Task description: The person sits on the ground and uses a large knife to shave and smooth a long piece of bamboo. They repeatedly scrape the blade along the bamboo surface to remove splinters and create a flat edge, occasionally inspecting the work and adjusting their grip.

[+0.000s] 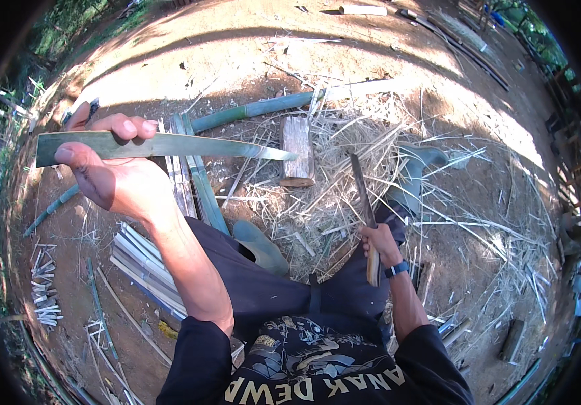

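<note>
One wooden block [296, 151] stands on the dirt ground [169, 61] amid a litter of pale shavings [344, 182], and everything else sits around it. One flat bamboo slat [155, 146] is held up just left of the block, its long axis running nearly level, left to right; the broad green end points left and the tapered tip reaches over the block's top edge. The left hand [112, 172] pinches the slat near its broad end, thumb on top, fingers curled beneath. One long knife [365, 202] lies just right of the block, blade pointing up and away; the right hand [379, 244] is closed round its wooden handle. One green bamboo pole [257, 109] lies behind the block. A bundle of split strips [143, 260] lies well left and nearer.
</note>
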{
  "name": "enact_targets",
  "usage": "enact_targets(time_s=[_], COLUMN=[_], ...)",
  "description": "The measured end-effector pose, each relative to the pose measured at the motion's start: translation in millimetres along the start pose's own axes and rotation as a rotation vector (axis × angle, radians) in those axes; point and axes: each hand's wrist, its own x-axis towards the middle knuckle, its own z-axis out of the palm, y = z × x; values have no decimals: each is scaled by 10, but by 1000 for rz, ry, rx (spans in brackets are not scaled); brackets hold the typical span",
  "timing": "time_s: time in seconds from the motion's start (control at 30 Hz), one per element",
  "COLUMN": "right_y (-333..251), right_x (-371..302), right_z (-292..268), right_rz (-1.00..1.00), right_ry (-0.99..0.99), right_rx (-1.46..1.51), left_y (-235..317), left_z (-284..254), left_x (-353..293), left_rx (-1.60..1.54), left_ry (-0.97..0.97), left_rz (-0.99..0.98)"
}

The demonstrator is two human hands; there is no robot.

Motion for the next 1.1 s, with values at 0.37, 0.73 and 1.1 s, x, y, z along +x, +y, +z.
enact_targets(time_s=[0.37,0.73,1.1], right_y=[-378,-487,-389], right_x=[-684,-268,-8], right_z=[827,1365,1224], right_rz=[-578,-686,-679], right_ry=[-30,6,-1], right_rx=[-523,-622,-740], left_y=[24,-32,8], left_z=[29,-371,-256], left_x=[11,15,-2], left_rx=[-180,-346,-329], left_ry=[-10,-139,-97], left_rz=[95,47,48])
